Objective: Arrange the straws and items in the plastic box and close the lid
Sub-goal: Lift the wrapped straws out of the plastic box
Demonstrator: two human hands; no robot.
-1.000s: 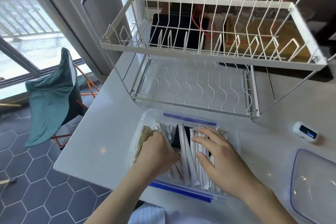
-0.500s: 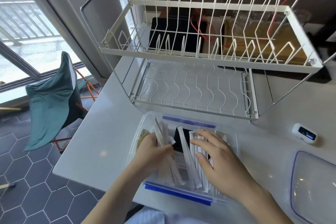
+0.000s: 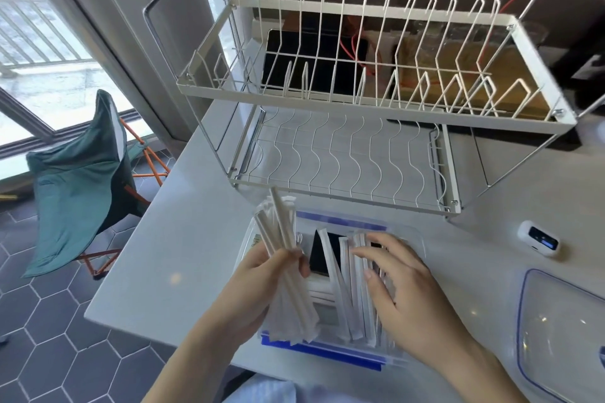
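Observation:
A clear plastic box [image 3: 413, 232] with blue clips stands on the white table in front of me, without its lid. My left hand [image 3: 262, 275] grips a bundle of paper-wrapped straws [image 3: 278, 232], tilted up and out over the box's left side. My right hand [image 3: 402, 285] lies flat, fingers spread, on more wrapped straws [image 3: 355, 291] that rest in the box's right half. A black flat item [image 3: 322, 255] shows between the straws inside the box. The clear lid [image 3: 556, 330] with a blue rim lies on the table to the right.
A white two-tier wire dish rack [image 3: 360, 108] stands right behind the box. A small white device [image 3: 538, 239] with a dark screen lies at the right. A green folding chair [image 3: 78, 173] stands on the tiled floor past the table's left edge.
My left hand has closed on a bundle of straws and lifted it up out of the box's left side. My right hand has stayed on the straws in the box.

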